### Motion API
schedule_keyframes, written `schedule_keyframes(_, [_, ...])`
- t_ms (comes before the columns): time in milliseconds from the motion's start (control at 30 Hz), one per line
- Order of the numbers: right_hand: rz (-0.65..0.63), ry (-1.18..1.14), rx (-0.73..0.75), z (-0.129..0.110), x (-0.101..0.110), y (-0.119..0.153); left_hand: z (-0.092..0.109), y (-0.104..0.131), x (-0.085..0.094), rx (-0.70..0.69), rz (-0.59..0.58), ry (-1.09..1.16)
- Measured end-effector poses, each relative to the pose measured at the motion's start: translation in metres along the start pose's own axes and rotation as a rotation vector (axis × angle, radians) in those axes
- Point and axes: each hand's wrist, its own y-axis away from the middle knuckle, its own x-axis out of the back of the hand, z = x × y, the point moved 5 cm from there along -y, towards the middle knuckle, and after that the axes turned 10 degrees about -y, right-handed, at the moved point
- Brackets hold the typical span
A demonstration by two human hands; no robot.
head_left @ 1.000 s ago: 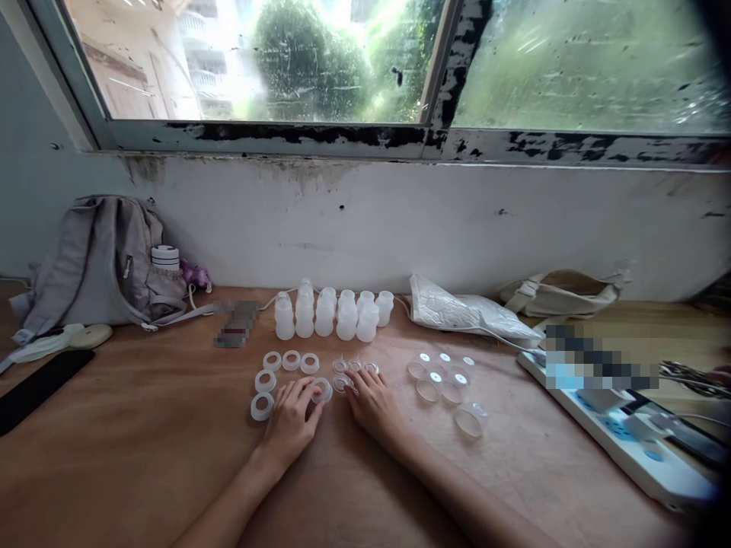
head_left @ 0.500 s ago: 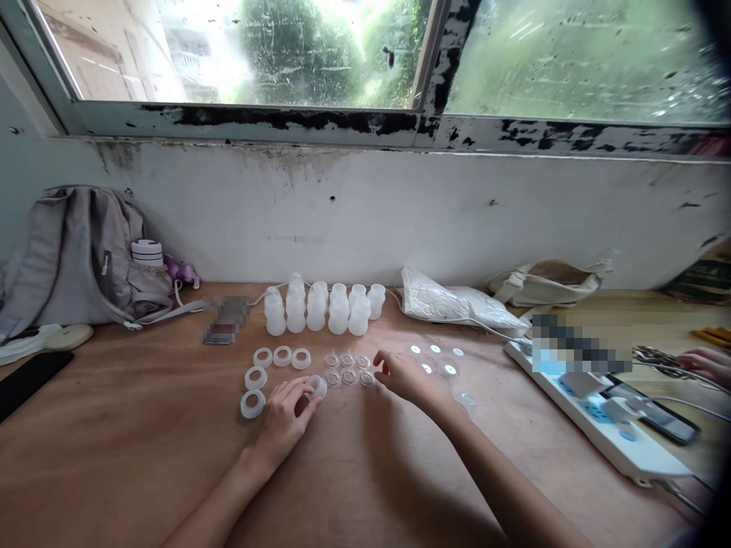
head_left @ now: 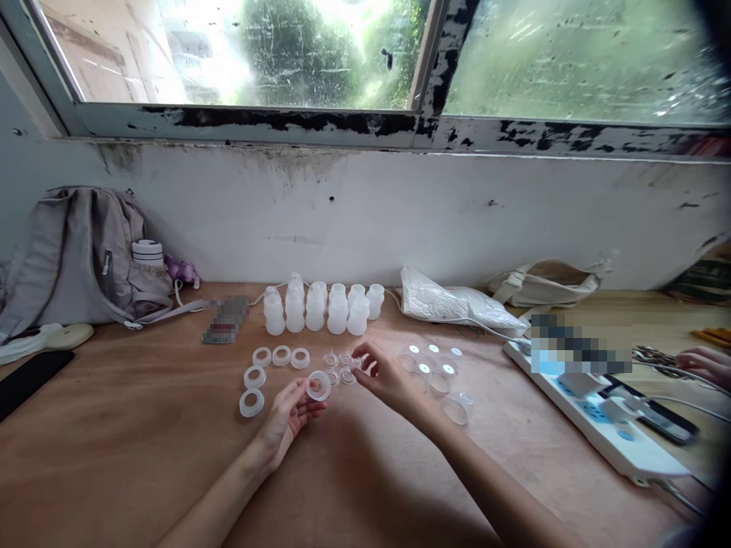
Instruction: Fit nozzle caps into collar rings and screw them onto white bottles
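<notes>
My left hand (head_left: 290, 415) grips a translucent ring (head_left: 318, 386) by its left edge, raised with its opening toward me. Just right of it, my right hand (head_left: 380, 371) has thumb and fingertips closed at a small clear disc (head_left: 357, 364), at the right end of a group of clear discs (head_left: 347, 376). More white rings (head_left: 252, 402) lie in a bent row on the left. Frosted bottles (head_left: 337, 313) stand in rows behind. Round clear covers (head_left: 439, 382), some near small white-centred pieces (head_left: 424, 368), lie to the right of my right hand.
A grey backpack (head_left: 85, 251) rests at the far left, near a dark flat object (head_left: 31, 380). A white plastic package (head_left: 451, 297) lies by the wall. The power strip (head_left: 605, 426) with plugs and cables is on the right; another person's hand (head_left: 705, 364) shows at the right edge.
My left hand has lifted the ring off the table and turned it up. My right hand has moved left over the clear discs, uncovering more of the round covers.
</notes>
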Motion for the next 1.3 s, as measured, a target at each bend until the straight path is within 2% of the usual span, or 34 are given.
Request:
schedule_keyframes(100, [0.016,0.027,0.191,-0.019,-0.012,0.008,-0.003,0.002,-0.003,0.028,-0.027,0.046])
schedule_keyframes(200, [-0.016,0.032,0.284,-0.030,-0.027,0.016,-0.001,0.005,-0.009,0.032,-0.080,0.067])
schedule_keyframes(367, [-0.095,0.078,0.288,-0.028,-0.045,0.024,-0.002,0.008,-0.016,0.020,-0.151,0.051])
schedule_keyframes(533, [-0.109,0.002,0.261,-0.030,-0.048,0.028,-0.006,0.007,-0.017,-0.005,-0.159,-0.003])
schedule_keyframes(767, [-0.190,-0.189,0.169,-0.044,-0.037,0.025,0.001,0.008,-0.019,-0.060,-0.206,-0.028])
schedule_keyframes(933, [-0.043,-0.173,0.105,-0.035,-0.024,0.016,0.000,0.008,-0.016,-0.040,-0.213,0.000])
schedule_keyframes(1000, [-0.077,-0.169,0.036,-0.029,-0.024,0.012,0.000,0.009,-0.018,-0.037,-0.242,-0.005])
schedule_keyframes(1100, [-0.198,-0.237,-0.066,-0.023,-0.028,0.009,0.002,0.011,-0.021,-0.036,-0.279,-0.014])
schedule_keyframes(1300, [-0.294,-0.642,-0.274,-0.017,-0.039,0.010,0.001,0.011,-0.019,-0.032,-0.231,-0.039])
